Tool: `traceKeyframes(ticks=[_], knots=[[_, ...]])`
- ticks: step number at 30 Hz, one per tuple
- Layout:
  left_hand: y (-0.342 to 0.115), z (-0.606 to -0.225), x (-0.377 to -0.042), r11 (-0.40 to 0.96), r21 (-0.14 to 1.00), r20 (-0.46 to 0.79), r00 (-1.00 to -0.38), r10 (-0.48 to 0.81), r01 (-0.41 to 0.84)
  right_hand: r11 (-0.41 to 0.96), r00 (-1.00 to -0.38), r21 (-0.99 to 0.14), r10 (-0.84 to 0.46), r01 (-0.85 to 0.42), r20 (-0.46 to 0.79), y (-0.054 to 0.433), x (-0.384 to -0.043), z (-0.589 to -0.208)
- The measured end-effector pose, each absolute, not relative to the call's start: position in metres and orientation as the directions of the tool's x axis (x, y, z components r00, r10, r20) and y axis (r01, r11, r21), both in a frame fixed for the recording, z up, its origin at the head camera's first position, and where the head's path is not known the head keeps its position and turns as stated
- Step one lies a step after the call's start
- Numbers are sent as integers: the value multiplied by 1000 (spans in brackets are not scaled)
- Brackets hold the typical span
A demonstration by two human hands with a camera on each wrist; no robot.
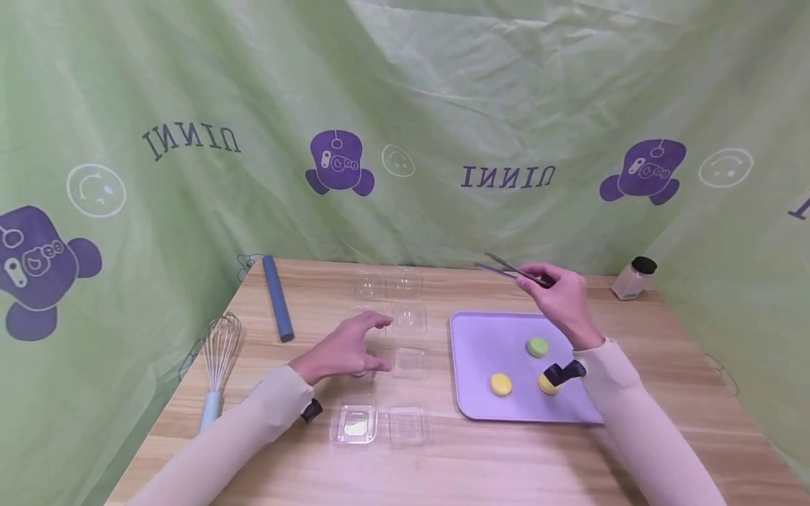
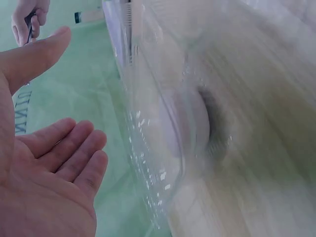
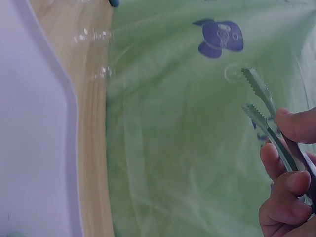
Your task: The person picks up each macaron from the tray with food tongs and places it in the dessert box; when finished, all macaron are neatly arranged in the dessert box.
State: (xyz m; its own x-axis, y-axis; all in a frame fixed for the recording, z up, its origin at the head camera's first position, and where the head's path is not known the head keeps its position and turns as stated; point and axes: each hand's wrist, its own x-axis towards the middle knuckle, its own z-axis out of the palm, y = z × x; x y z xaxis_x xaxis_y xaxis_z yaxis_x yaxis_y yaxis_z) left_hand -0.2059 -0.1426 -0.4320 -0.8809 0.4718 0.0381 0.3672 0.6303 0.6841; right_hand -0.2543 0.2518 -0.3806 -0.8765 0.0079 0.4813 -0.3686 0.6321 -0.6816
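Note:
My left hand hovers above the clear plastic boxes, thumb and fingers spread with nothing between them. In the left wrist view, a pale round macaron sits in a clear box beside that hand, slightly blurred. My right hand grips metal tweezers above the back of the lilac tray. Their serrated tips stand apart and hold nothing. On the tray lie a green macaron, a yellow macaron and another yellow one, partly hidden by the right wrist's black strap.
Several clear boxes stand mid-table, among them a front box and an open lid half. At left lie a whisk and a blue rolling pin. A black-capped jar stands back right; a green curtain hangs behind.

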Motion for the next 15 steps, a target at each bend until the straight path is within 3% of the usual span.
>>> traceKeyframes(ticks=[15], knots=[[-126, -442, -211, 659, 649, -57, -840, 540, 380, 751, -911, -634, 110, -186, 398, 307, -252, -409]])
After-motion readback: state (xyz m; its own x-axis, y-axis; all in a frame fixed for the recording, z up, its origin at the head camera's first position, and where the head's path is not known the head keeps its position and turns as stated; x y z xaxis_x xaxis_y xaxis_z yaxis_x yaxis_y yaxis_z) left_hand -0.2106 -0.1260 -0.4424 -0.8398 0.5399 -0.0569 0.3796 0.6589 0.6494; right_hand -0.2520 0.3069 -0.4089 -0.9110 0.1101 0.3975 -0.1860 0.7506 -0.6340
